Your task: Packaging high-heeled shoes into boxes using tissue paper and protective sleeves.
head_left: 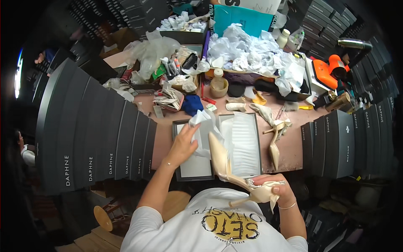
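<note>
My right hand (280,192) grips a cream high-heeled shoe (219,161) at its jewelled, bow-trimmed back end. The shoe's pointed toe reaches up and left over the shoe box. My left hand (183,145) pinches crumpled white tissue paper (204,126) above the box's left half. In front of me lies the open dark-edged shoe box (259,145), its right half lined with ribbed white padding (244,147). A second cream heeled shoe (274,152) lies on the pink tabletop to the right, apart from both hands.
Stacked dark shoe boxes flank me at left (90,134) and right (336,143). Behind the shoe box are a glue jar (219,86), a blue cloth (192,105), a brush (290,106) and a bin of crumpled paper (247,48). An orange tool (325,73) sits at the far right.
</note>
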`<state>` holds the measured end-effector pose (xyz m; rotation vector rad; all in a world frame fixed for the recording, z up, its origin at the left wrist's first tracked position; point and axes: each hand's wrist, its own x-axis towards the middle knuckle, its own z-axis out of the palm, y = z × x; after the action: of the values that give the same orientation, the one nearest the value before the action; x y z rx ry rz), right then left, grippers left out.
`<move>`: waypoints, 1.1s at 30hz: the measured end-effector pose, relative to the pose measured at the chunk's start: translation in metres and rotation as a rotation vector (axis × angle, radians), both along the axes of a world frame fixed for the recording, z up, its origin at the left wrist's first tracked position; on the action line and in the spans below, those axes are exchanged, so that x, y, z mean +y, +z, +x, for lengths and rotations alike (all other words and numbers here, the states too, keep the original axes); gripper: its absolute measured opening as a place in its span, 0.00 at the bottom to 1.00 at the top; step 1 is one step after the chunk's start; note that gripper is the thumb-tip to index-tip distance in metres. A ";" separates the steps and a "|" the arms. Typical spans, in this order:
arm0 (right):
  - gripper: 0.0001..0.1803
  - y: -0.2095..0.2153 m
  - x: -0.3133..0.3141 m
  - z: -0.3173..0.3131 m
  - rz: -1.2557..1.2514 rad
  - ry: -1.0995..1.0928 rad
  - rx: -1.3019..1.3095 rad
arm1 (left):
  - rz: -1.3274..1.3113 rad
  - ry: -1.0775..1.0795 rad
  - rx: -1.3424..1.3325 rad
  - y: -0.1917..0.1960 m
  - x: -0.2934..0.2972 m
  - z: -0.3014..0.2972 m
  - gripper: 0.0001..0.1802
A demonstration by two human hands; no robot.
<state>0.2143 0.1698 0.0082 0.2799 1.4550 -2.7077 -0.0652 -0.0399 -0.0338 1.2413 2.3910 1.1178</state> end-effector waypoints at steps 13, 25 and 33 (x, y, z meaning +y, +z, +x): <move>0.30 -0.066 -0.040 -0.051 -0.333 -0.040 -0.321 | 0.004 0.296 0.238 -0.040 -0.046 0.097 0.22; 0.26 -0.049 -0.103 -0.100 -0.385 -0.454 -0.091 | 0.343 0.211 -0.044 0.019 -0.005 0.100 0.12; 0.24 -0.028 -0.060 -0.120 -0.871 -0.284 -0.060 | 0.494 -0.059 0.077 0.002 0.005 0.108 0.19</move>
<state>0.0947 0.1094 -0.0200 0.5153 0.1310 -3.1850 0.0428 -0.0346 -0.0318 1.5074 2.1808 1.7397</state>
